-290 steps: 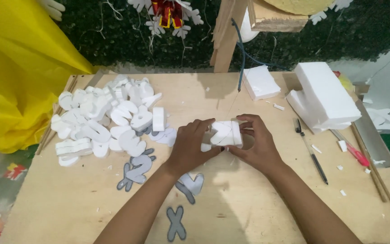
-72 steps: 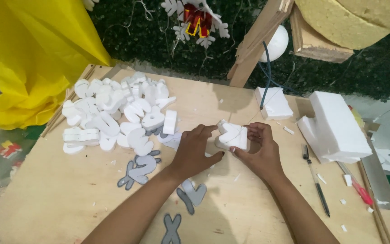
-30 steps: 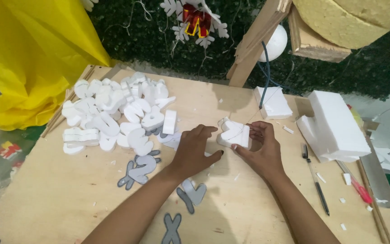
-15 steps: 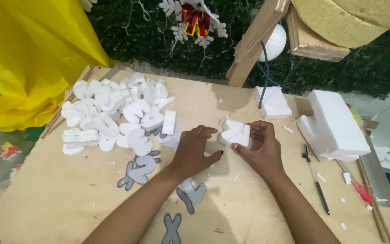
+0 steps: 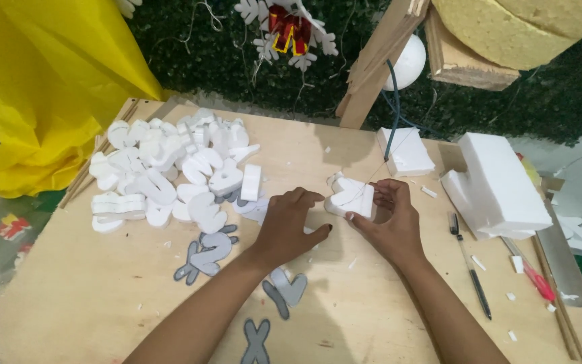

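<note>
My right hand (image 5: 386,221) grips a small white foam block (image 5: 350,197) on the wooden board (image 5: 102,296), near its middle. A thin wire (image 5: 382,168) runs down into the block's top. My left hand (image 5: 291,226) lies flat beside the block on the left, fingertips touching its near-left edge. A heap of white foam letters (image 5: 170,168) lies left of my left hand. Grey paper letter templates (image 5: 207,253) lie on the board below that hand and under its wrist.
A big white foam block (image 5: 496,185) and a smaller foam slab (image 5: 405,149) stand at the right. A black pen (image 5: 469,266) and a red pen (image 5: 530,276) lie near the right edge. Yellow cloth (image 5: 42,87) hangs at the left; a wooden post (image 5: 378,61) leans behind.
Both hands and the small foam block have stayed almost in the same place; the block has shifted and turned slightly between my fingers.
</note>
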